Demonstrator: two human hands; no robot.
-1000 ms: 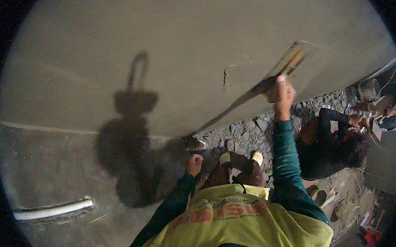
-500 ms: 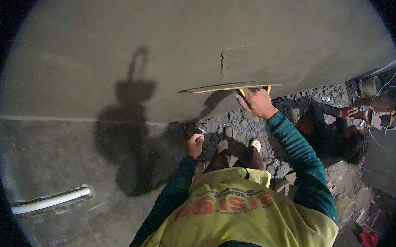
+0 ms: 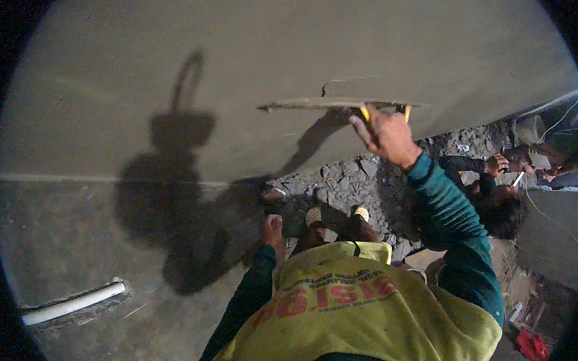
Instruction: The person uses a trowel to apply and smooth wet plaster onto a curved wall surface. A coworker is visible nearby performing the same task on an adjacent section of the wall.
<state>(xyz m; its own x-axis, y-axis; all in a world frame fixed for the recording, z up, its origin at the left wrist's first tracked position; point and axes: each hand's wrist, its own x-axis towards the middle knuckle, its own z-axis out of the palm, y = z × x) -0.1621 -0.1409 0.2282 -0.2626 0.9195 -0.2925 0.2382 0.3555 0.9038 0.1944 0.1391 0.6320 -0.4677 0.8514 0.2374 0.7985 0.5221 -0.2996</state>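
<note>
My right hand is closed round the yellow handle of a long plastering float. The float's thin blade lies along the grey plastered wall, just below a rough-edged mark. Lower and to the left, my left hand is held in front of my body with its fingers curled. A dark shape with a pale edge shows just beyond it; whether the fingers grip that is unclear.
Broken rubble covers the ground at the wall's foot, around my feet. To the right a person in dark clothes crouches close by, with cables beyond. A white pipe sits in a groove at the lower left. My shadow falls across the wall.
My right hand has pushed the float up the wall, over the lower part of the rough mark. My left hand has moved slightly down and left. The crouching person's hands have shifted.
</note>
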